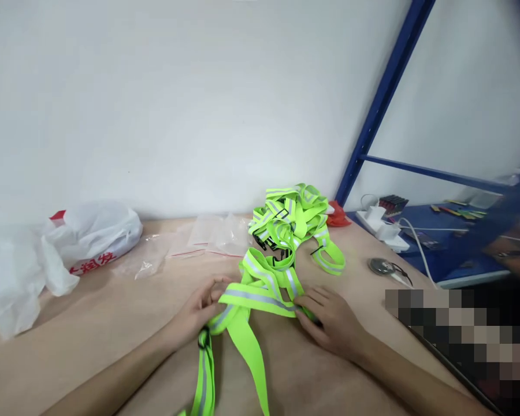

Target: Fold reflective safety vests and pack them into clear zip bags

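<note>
A neon green reflective strap point(255, 299) with a silver stripe lies stretched between my two hands on the wooden table point(112, 323). My left hand point(199, 312) pinches its left end with closed fingers. My right hand point(331, 320) presses and grips its right end. Loose ends of the strap hang toward me over the table's near side. Behind it sits a heap of the same green reflective straps point(292, 222) with black buckles.
White plastic bags point(60, 248) lie at the far left, clear zip bags point(208, 234) near the wall. A red object point(338, 215), a round metal piece point(382, 266), a white power strip point(383, 228) and a blue shelf frame point(385, 92) stand at right. Another person's arm point(511, 248) shows far right.
</note>
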{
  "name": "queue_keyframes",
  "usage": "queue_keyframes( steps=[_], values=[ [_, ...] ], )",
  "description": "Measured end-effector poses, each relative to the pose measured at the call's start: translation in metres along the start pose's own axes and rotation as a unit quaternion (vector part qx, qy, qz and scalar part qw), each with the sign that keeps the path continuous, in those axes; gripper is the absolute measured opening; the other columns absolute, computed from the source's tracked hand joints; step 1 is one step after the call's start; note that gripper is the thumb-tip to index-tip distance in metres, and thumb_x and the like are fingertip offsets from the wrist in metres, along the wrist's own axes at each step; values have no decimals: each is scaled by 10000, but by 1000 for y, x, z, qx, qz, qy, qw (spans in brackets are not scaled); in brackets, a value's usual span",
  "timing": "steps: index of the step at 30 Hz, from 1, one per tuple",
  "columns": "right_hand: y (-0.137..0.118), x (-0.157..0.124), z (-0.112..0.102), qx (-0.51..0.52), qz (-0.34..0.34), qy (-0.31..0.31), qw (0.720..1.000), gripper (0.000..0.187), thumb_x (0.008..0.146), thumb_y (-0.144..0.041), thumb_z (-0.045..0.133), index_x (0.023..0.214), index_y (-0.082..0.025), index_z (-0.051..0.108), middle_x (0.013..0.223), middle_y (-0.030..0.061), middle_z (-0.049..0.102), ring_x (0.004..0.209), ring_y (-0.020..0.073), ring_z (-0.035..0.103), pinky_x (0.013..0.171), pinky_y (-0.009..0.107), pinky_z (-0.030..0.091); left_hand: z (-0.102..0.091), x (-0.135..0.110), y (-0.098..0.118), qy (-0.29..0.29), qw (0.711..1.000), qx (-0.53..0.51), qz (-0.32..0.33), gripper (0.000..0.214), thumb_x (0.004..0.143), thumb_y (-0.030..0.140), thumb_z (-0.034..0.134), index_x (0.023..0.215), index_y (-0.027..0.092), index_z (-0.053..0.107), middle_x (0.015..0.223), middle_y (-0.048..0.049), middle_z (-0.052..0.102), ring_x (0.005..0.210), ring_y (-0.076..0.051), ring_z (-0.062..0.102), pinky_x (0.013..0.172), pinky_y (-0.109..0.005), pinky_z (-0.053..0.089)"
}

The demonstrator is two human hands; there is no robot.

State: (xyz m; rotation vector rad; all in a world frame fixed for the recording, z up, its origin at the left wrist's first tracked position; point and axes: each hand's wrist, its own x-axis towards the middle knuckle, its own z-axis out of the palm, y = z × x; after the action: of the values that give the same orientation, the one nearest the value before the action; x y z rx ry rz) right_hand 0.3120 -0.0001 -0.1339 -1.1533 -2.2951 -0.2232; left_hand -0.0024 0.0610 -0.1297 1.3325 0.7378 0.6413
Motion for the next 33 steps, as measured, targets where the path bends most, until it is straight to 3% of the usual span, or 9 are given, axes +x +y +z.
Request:
queue_keyframes(
  steps=[3,6,10,12,16,20,25,30,33],
  values=[
    [-27,-5,-9,-11,-67,3,998,194,967,-261,493,936,-173,662,738,48,662,684,180,569,649,322,391,-15,7,19,-11,998,43,-33,568,840,557,686,1230,237,425,975,-46,674,591,-162,641,553,-291,507],
    [-52,-7,-18,9,-133,-26,991,272,989,-347,446,953,-176,654,721,49,652,670,185,578,612,323,397,-27,3,45,-19,991,130,-26,512,790,535,739,1095,195,508,936,-43,689,735,-178,658,649,-282,505],
    [-52,-3,-27,24,-173,17,985,249,995,-301,450,1074,-174,650,852,77,716,761,182,636,684,312,472,-31,-18,58,30,973,227,-39,476,813,567,668,1062,181,542,876,-20,678,755,-172,619,634,-252,450],
    [-35,1,-29,2,-146,52,988,223,974,-247,482,1096,-187,659,917,86,730,821,192,658,751,326,504,-31,-26,54,52,960,273,-43,443,825,579,620,1004,178,558,784,7,643,678,-158,580,583,-237,405],
    [6,4,-19,-34,-77,32,996,217,957,-257,520,1084,-206,688,1039,114,733,960,247,677,825,391,520,-36,-27,39,81,911,404,-26,278,860,458,540,927,192,587,660,34,588,608,-161,545,558,-241,350],
    [18,-14,-14,-22,-62,12,998,302,953,-245,511,1216,-226,656,1114,112,729,1001,255,685,868,409,513,-37,-30,23,127,860,494,8,162,867,342,475,807,216,557,623,29,584,585,-166,559,573,-255,345],
    [5,-21,-20,-29,-34,-17,999,354,948,-251,513,1282,-229,631,1069,96,751,890,229,703,793,370,521,-32,-37,14,122,867,482,36,198,835,308,476,951,245,624,621,47,577,533,-148,540,545,-242,364],
    [17,-7,-22,-62,-55,-61,995,348,982,-293,471,1264,-195,648,1099,120,750,945,238,704,811,369,515,-36,-21,23,115,864,488,37,258,874,349,471,1024,232,646,708,20,673,628,-183,611,614,-263,416],
    [22,-11,-30,-78,39,-102,991,423,993,-415,470,1328,-196,608,1190,143,724,1072,296,674,920,456,491,-32,-25,34,101,870,481,38,375,937,470,460,1164,223,628,835,-6,719,716,-202,648,673,-276,447]
  ],
)
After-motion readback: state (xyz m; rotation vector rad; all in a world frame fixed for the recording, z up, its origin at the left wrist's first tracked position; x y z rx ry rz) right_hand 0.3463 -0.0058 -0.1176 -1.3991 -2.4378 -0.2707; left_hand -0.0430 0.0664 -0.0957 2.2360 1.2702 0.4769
